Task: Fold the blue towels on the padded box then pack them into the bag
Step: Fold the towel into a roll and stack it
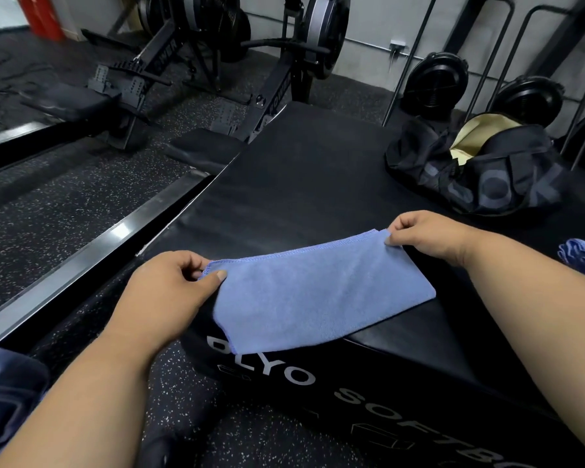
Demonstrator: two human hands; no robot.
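A blue towel (314, 292), folded over into a long strip, lies on the near corner of the black padded box (311, 184), its lower edge hanging over the box's front. My left hand (169, 292) pinches the towel's far left corner between thumb and fingers. My right hand (429, 236) pinches the far right corner. A second blue towel (583, 261) lies crumpled at the right edge, partly hidden behind my right forearm. The dark bag (487, 170) sits open on the box's far right, its pale lining showing.
Rowing machines (190, 72) stand on the speckled rubber floor (48, 211) to the left and behind the box. A metal rail (92, 255) runs along the box's left side. Black fan units (436, 79) and rack bars stand behind the bag.
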